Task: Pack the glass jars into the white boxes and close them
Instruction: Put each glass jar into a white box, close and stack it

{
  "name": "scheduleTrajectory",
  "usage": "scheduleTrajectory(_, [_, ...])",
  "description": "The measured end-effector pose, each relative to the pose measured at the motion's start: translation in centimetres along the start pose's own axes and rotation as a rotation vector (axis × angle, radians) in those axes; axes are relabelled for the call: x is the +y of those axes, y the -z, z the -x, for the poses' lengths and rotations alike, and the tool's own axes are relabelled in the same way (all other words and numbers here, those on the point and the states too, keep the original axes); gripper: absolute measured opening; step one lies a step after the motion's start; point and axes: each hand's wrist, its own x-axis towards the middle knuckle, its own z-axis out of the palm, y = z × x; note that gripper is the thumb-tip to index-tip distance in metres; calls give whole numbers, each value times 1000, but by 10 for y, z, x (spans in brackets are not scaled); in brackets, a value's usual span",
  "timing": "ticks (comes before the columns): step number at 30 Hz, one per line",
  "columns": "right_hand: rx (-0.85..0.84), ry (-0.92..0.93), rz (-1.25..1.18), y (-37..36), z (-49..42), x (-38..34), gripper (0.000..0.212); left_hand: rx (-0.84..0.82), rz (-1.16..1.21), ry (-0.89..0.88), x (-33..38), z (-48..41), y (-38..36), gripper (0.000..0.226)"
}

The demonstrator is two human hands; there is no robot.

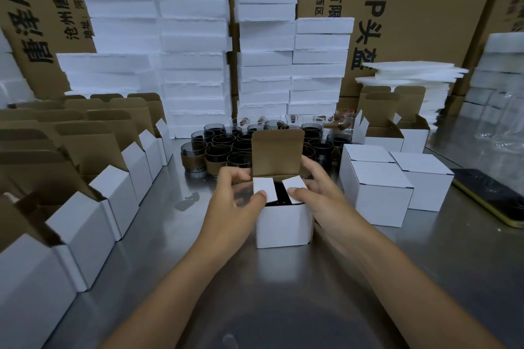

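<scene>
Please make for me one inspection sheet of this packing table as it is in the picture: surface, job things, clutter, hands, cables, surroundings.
Surface: metal table, shiny, one dark smudge left of the centre box.
Job things: white box at centre, two side flaps folded in, lid flap upright; dark jars clustered behind; open boxes in rows at left; closed boxes at right.
Clutter: phone at the right edge.
Hands: left hand presses the left flap, right hand the right flap; fingers on the flaps.
Cables: nothing seen.
Surroundings: white foam stacks and brown cartons behind.
</scene>
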Motion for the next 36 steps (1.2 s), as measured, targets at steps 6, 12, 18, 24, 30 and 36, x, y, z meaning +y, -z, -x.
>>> scheduleTrajectory(6, [58, 59, 6, -1, 2, 2, 30, -92, -48, -48, 2, 1, 0, 35])
scheduleTrajectory(12, [16, -152, -194, 5, 3, -6, 27, -44, -104, -59, 0, 2, 7, 33])
scheduleTrajectory(18, [-67, -17, 134, 3, 9, -4, 41, -157, -106, -30, -2, 2, 16, 36])
scheduleTrajectory(24, [-53, 93, 127, 4, 11, 2, 36, -257, -147, -53, -5, 6, 19, 53])
scheduleTrajectory(30, [78, 167, 87, -2, 8, 1, 37, -149, -120, -43, -2, 4, 11, 49])
scheduleTrajectory(36, [93, 240, 127, -5, 7, -2, 38, -121, -71, -60, -1, 1, 9, 42])
